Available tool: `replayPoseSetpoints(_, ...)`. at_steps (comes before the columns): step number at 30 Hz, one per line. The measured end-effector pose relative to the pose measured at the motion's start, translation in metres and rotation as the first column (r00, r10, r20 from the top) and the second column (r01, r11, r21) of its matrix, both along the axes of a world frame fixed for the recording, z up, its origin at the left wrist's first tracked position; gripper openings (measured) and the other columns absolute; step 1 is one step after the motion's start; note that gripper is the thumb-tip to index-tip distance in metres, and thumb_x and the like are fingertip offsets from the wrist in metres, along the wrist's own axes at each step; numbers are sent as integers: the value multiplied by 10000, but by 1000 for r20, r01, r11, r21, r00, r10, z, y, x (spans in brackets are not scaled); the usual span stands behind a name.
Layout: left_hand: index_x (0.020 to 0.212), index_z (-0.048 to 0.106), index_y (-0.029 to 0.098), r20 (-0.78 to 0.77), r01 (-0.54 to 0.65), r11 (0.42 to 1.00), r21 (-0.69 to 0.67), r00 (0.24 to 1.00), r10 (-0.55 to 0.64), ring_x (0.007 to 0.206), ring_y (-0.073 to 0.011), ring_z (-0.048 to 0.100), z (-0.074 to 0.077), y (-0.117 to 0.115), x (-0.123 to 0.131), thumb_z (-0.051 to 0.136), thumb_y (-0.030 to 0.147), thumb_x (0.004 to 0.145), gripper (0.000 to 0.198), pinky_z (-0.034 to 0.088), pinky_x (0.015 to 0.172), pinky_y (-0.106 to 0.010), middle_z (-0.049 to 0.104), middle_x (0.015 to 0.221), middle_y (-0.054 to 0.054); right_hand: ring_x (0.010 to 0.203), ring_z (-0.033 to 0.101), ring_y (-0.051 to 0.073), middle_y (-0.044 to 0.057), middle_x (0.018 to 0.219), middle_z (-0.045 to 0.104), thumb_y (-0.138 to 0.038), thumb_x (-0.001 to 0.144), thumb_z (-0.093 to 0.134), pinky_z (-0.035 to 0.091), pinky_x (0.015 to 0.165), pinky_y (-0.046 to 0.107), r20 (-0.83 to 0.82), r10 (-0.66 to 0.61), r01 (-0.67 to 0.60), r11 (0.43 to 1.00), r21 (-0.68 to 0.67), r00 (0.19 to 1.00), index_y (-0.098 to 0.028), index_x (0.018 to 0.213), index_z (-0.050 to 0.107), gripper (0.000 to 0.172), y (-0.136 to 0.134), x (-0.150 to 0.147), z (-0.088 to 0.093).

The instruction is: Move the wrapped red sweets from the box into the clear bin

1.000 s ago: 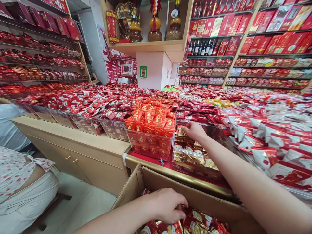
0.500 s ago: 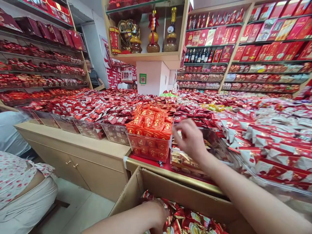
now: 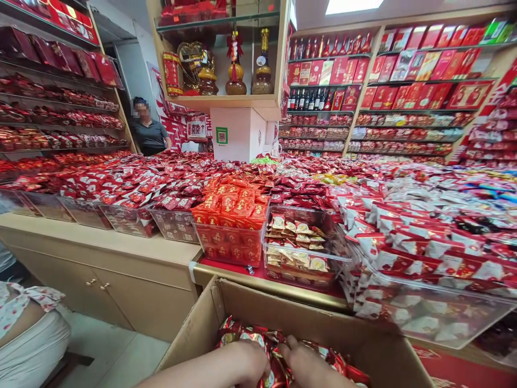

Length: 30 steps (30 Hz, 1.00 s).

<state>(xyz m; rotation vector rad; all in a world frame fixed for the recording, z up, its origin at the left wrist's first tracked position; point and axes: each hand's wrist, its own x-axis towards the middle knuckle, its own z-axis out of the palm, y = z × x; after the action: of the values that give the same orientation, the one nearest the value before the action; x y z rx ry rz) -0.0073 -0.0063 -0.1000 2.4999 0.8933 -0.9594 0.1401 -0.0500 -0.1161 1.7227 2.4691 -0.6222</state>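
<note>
Both hands down in the cardboard box, among shiny red-and-gold packets. Left hand curled, fingers partly buried; right hand just beside it, fingers bent down into the packets. Can't tell if either grips one; fingertips hidden.

Progress: looks partway. Clear bin beyond the box has gold packets in rough rows, part full by my judgement, with room under the back rim; bins next to it are heaped over the top. Plenty of packets in the box, so a fair amount left there.

Around: bin of orange-red packets right beside the gold one on its left, big bin of white-and-red packets close on its right. Small scrap on the red tabletop in front. Seated person at far left, another person in a dark shirt at the back.

In the way: far box wall and metal edge between hands and gold bin; neighbouring bins crowd its sides.
</note>
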Motion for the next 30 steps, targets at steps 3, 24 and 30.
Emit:
replayPoseSetpoints(3, 745, 632, 255, 64, -43, 999, -18, 997, 44, 626, -199, 528, 16, 1, 0, 692, 342, 419, 343, 390, 532, -270, 583, 636, -8, 894, 541, 305, 168, 1098, 505, -46, 505, 526, 451, 723, 380, 78, -4, 4, 1000, -2, 997, -143, 1061, 526, 565, -3, -10, 0)
replayPoseSetpoints(24, 995, 427, 159, 606, -195, 600, -776, 34, 795, 460, -86, 513, 87, 15, 4, 567, 360, 668, 409, 424, 500, -225, 569, 592, 18, 677, 514, 109, 30, 771, 577, -346, 685, 600, 396, 634, 250, -908, -333, 13, 940, -341, 253, -126, 839, 514, 282, 17, 26, 88)
replayPoseSetpoints(30, 1025, 439, 162, 621, -177, 619, -765, 50, 782, 487, -76, 504, 85, 14, 3, 571, 364, 674, 426, 404, 487, -202, 556, 632, 22, 620, 510, 99, 14, 701, 567, -355, 678, 604, 398, 585, 241, -913, -343, 84, 939, -332, 223, -133, 777, 496, 266, 16, 23, 83)
